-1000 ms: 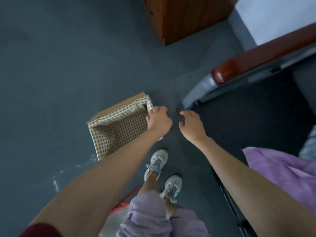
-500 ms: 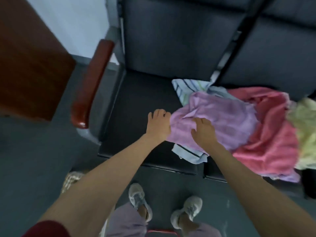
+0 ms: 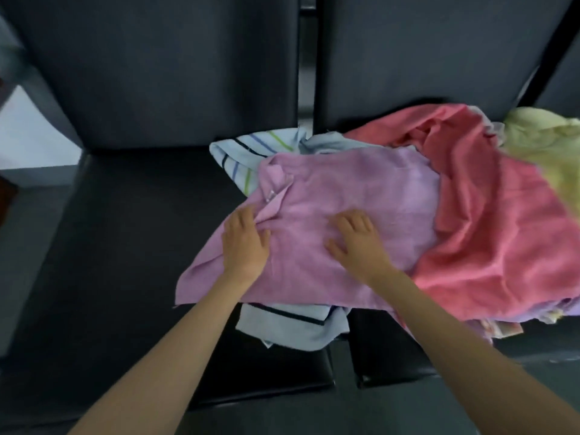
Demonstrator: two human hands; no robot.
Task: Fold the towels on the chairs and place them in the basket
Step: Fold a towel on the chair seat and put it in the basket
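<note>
Two bare forearms reach forward, the left hand (image 3: 244,243) and right hand (image 3: 357,240) pressed flat with open grips on a crumpled lilac terry towel (image 3: 339,196) atop the heap on black padded chairs (image 3: 125,233). Beneath it lies a pale blue striped towel (image 3: 248,158); beyond it, coral pink (image 3: 489,215) and pale yellow-green towels (image 3: 546,136). Nothing looks folded; the basket is out of view.

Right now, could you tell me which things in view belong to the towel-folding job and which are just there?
Job: purple towel under left hand and right hand; striped blue towel; pink towel; yellow-green towel; chairs.
Just there: floor; wall.
</note>
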